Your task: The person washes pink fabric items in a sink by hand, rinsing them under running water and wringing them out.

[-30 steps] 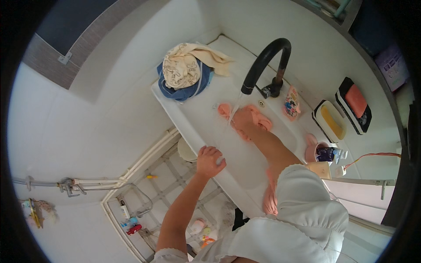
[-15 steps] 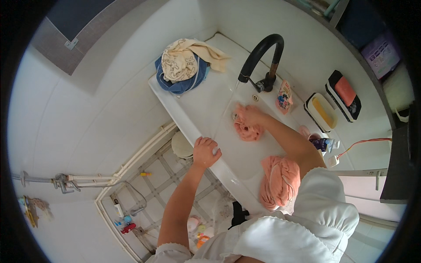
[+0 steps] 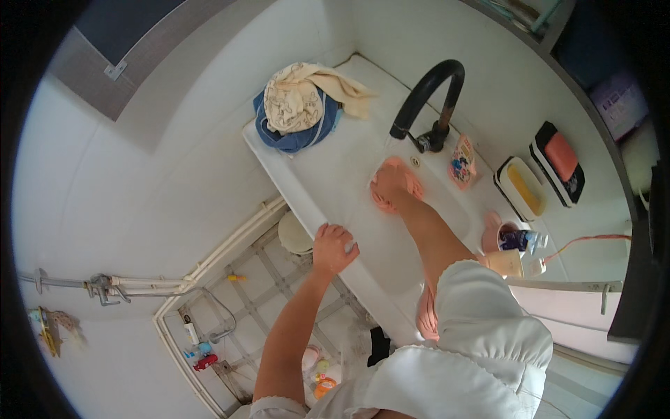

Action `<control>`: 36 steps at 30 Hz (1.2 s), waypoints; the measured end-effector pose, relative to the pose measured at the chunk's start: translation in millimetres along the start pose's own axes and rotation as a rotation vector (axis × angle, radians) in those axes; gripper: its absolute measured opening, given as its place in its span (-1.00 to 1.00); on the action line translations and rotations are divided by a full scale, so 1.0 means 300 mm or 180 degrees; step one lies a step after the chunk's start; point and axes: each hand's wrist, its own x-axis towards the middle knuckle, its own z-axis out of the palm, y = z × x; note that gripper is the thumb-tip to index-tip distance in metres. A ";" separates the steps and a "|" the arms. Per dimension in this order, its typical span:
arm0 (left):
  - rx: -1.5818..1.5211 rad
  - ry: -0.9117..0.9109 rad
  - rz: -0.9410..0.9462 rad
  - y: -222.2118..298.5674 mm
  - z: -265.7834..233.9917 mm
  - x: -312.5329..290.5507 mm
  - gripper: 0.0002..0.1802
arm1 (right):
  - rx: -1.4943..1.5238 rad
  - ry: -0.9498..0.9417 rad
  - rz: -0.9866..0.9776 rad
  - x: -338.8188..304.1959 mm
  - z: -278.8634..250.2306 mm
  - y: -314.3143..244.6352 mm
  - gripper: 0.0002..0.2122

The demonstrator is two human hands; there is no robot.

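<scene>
A wet, bunched-up pink cloth [image 3: 413, 187] lies in the white sink [image 3: 380, 269], near its drain end below the black faucet [image 3: 427, 105]. My right hand [image 3: 389, 185] is pressed onto this cloth, its fingers curled into the folds. My left hand [image 3: 333, 250] rests on the sink's left rim, fingers bent over the edge and thumb to the right. A second pink cloth [image 3: 427, 318] lies at the near end of the basin, mostly behind my right sleeve.
Blue and cream clothes [image 3: 293, 108] are heaped on the far left corner. Along the right ledge stand a printed pouch [image 3: 462, 164], a yellow soap bar in a dish [image 3: 523, 188], a red bar in a holder [image 3: 560, 157] and a pink cup [image 3: 491, 234]. A shower hose [image 3: 227, 307] hangs at left.
My right hand has shifted slightly left, pressing the cloth into a rounder bunch. My right sleeve now covers most of the second cloth. The left hand stays on the rim.
</scene>
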 end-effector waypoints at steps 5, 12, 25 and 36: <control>0.0010 -0.0048 -0.0005 -0.011 0.024 -0.008 -0.79 | 0.2931 0.0726 0.0468 0.014 0.074 0.096 -0.76; 0.0061 -0.0546 -0.0621 0.008 0.048 0.028 -0.37 | 0.4193 0.1613 0.0443 -0.147 -0.038 -0.076 -0.78; -0.6169 0.0359 -0.1947 0.175 0.073 0.246 -0.41 | 0.8214 -0.0008 0.1472 -0.358 -0.138 -0.155 -0.75; -0.5591 0.0477 -0.1546 0.126 -0.039 0.266 -0.57 | 0.8514 -0.2131 -0.0584 -0.390 -0.169 -0.157 -0.67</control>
